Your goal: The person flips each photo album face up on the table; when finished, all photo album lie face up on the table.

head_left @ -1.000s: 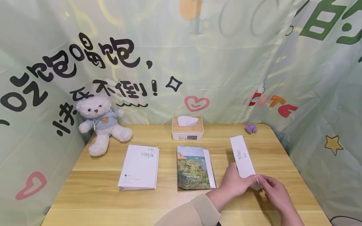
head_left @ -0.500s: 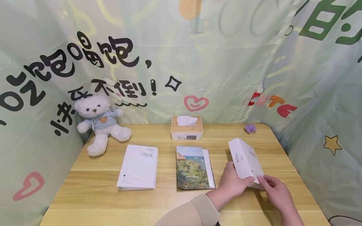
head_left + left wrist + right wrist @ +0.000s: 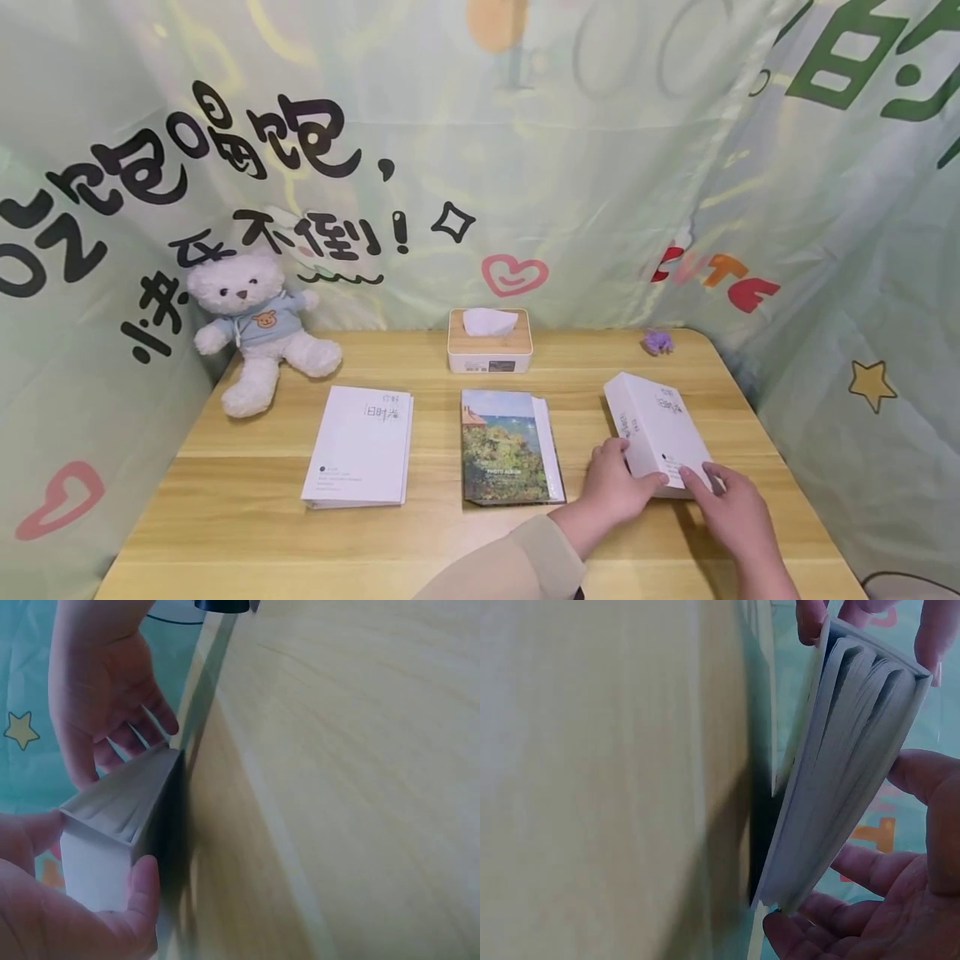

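Observation:
Both hands hold a thick white album (image 3: 667, 429) at the right of the table in the head view. It is tilted, its printed cover now facing up. My left hand (image 3: 618, 487) grips the spine side, thumb at the near corner. My right hand (image 3: 735, 508) holds the opposite near corner, thumb on the cover. In the right wrist view the page edges of the album (image 3: 847, 772) show, with fingers of the right hand (image 3: 907, 862) beneath. The left wrist view shows the left hand (image 3: 82, 907) pinching the spine end. A shadow lies between album and table.
A picture-covered photo album (image 3: 504, 458) lies mid-table, and another white album (image 3: 358, 454) lies left of it. Behind stand a tissue box (image 3: 490, 350) and a teddy bear (image 3: 258, 329). A small purple item (image 3: 657, 342) sits at the back right. Printed cloth surrounds the table (image 3: 300, 550).
Both hands have turned the held white album from spine up toward cover up, its right side coming down. The head view has shifted slightly to the right. The other albums have stayed put.

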Demonstrator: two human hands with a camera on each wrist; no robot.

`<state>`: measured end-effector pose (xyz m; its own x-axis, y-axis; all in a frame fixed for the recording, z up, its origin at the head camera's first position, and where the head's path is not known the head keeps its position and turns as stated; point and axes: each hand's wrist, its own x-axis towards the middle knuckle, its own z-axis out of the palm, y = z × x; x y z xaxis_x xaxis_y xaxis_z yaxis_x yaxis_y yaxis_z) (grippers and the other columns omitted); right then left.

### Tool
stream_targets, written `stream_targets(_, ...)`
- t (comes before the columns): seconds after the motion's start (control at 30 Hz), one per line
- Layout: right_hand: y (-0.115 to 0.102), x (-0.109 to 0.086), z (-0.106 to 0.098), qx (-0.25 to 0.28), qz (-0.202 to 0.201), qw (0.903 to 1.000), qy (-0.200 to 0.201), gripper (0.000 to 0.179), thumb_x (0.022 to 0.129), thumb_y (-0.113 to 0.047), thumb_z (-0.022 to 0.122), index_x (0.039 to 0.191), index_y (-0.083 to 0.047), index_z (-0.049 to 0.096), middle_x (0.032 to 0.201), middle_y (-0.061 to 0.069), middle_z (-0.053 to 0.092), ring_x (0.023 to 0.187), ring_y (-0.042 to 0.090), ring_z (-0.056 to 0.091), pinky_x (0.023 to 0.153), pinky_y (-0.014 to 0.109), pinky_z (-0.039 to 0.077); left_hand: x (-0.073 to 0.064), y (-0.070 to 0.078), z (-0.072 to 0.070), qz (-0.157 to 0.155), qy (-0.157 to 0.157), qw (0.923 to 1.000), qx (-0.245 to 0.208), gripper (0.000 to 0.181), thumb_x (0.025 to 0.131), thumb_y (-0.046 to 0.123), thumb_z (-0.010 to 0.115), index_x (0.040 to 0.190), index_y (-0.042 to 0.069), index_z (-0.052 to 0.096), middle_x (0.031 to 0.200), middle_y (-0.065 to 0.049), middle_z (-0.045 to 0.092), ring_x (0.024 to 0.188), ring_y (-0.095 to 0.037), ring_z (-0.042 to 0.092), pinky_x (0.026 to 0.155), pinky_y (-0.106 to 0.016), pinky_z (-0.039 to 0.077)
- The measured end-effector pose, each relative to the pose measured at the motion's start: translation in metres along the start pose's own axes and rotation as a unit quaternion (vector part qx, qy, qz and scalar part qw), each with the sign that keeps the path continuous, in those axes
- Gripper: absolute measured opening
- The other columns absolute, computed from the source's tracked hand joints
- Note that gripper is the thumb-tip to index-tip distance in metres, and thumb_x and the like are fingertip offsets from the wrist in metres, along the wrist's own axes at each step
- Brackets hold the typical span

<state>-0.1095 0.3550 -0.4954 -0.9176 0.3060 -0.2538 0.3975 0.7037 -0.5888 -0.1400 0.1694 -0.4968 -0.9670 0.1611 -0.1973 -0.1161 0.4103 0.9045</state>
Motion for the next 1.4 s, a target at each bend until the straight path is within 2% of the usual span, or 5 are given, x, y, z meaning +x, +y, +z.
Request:
stream_targets(0.33, 0.001, -0.004, 0.002, -0.016, -0.005, 0.9986, 0.051, 0.08, 0.103, -0.045, 0.066, 0.141, 0.022, 0.047, 0.146, 0.049, 0.038, 0.138, 0.064, 0.034, 0.115, 0.072, 0.029, 0.005, -0.009, 0.002, 0.004, -0.045, 0.9985, -0.031, 0.068, 0.084, 0.023, 0.09, 0.144, 0.008, 0.06, 0.12, -0.006, 0.069, 0.109, -0.016, 0.066, 0.095, -0.029, 0.054)
stream_targets(0.63, 0.002, -0.004, -0.001, -0.026, -0.01, 0.9979, 0.059, 0.078, 0.102, -0.043, 0.068, 0.14, 0.022, 0.049, 0.145, 0.049, 0.039, 0.136, 0.064, 0.037, 0.114, 0.072, 0.031, 0.004, -0.004, 0.002, 0.007, -0.076, 0.9966, -0.031, 0.069, 0.084, 0.027, 0.09, 0.145, 0.012, 0.063, 0.127, -0.003, 0.072, 0.116, -0.015, 0.065, 0.1, -0.029, 0.052)
stream_targets(0.87, 0.005, -0.001, -0.006, -0.044, -0.02, 0.9977, 0.046, 0.081, 0.101, -0.044, 0.069, 0.141, 0.023, 0.047, 0.147, 0.049, 0.038, 0.137, 0.065, 0.036, 0.114, 0.072, 0.031, 0.006, -0.005, 0.005, -0.006, -0.105, 0.994, -0.03, 0.08, 0.086, 0.029, 0.089, 0.155, 0.01, 0.053, 0.136, -0.005, 0.069, 0.127, -0.017, 0.062, 0.108, -0.031, 0.048)
stream_targets(1.2, 0.008, 0.002, -0.011, -0.061, -0.026, 0.9973, 0.031, 0.084, 0.101, -0.045, 0.069, 0.142, 0.024, 0.044, 0.146, 0.05, 0.037, 0.136, 0.066, 0.036, 0.114, 0.072, 0.031, -0.003, -0.005, -0.003, -0.032, -0.089, 0.9941, -0.053, 0.075, 0.084, 0.028, 0.089, 0.15, 0.017, 0.058, 0.124, -0.005, 0.07, 0.111, -0.021, 0.067, 0.098, -0.039, 0.055)
stream_targets(1.4, 0.006, -0.003, -0.014, -0.058, -0.011, 0.9978, 0.029, 0.087, 0.101, -0.05, 0.068, 0.144, 0.021, 0.043, 0.147, 0.049, 0.034, 0.137, 0.064, 0.031, 0.112, 0.074, 0.027, -0.016, -0.005, -0.025, -0.024, -0.086, 0.9904, -0.106, 0.074, 0.084, 0.025, 0.089, 0.15, 0.015, 0.056, 0.123, 0.002, 0.068, 0.101, -0.018, 0.07, 0.088, -0.037, 0.06)
